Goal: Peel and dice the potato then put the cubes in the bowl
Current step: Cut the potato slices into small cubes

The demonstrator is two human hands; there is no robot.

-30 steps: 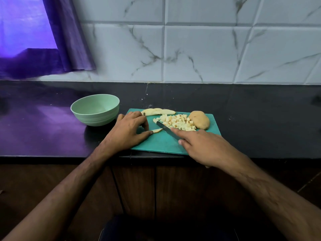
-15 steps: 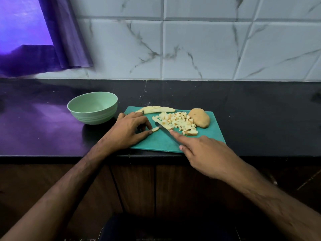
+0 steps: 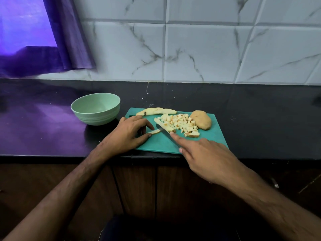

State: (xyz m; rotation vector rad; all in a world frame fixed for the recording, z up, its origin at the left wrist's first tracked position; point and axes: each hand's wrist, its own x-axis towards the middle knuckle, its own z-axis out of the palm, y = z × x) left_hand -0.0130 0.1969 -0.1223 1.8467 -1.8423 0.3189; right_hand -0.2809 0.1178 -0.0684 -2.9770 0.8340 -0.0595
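On the teal cutting board [image 3: 205,141], the left hand [image 3: 127,134] pinches a thin potato slice [image 3: 155,131] between curled fingers and thumb at the board's 9 o'clock, while the right hand [image 3: 205,157] grips a knife [image 3: 165,130], index finger stretched along the blade, whose tip lies just beside the slice. A pile of potato cubes [image 3: 180,124] sits mid-board, a whole potato piece [image 3: 201,120] at 2 o'clock, and peeled strips [image 3: 156,111] at 11 o'clock. The pale green bowl [image 3: 96,108] stands on the dark counter [image 3: 260,119] at the board's 10 o'clock.

Dim kitchen; violet daylight is coming through the curtain [image 3: 57,37], tinting the counter's [image 3: 43,126] left end; wide-angle edges are bending
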